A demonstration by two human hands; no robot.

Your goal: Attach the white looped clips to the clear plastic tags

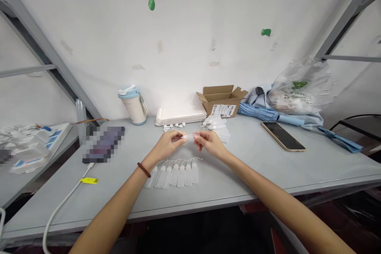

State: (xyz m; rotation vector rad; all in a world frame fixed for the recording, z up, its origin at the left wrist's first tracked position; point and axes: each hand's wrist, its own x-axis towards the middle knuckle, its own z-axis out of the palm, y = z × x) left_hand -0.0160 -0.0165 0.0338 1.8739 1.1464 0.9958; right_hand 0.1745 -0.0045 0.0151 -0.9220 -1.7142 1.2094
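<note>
My left hand (168, 143) and my right hand (209, 141) meet above the grey table (253, 166), fingers pinched on the two ends of one small clear plastic bottle (188, 137) held sideways between them. A beaded bracelet (144, 170) sits on my left wrist. Just below the hands, several small clear bottles with tethered caps (174, 173) lie side by side in a row on the table. Beyond the hands lie loose white caps (174, 126) and a small heap of more clear bottles (216, 125).
At the back stand a blue-lidded cup (133, 105), a stack of white trays (180, 115) and an open cardboard box (222, 101). A phone (282, 135), a folded blue umbrella (282, 117) and a plastic bag (300, 87) lie right. A white cable (64, 202) runs at left.
</note>
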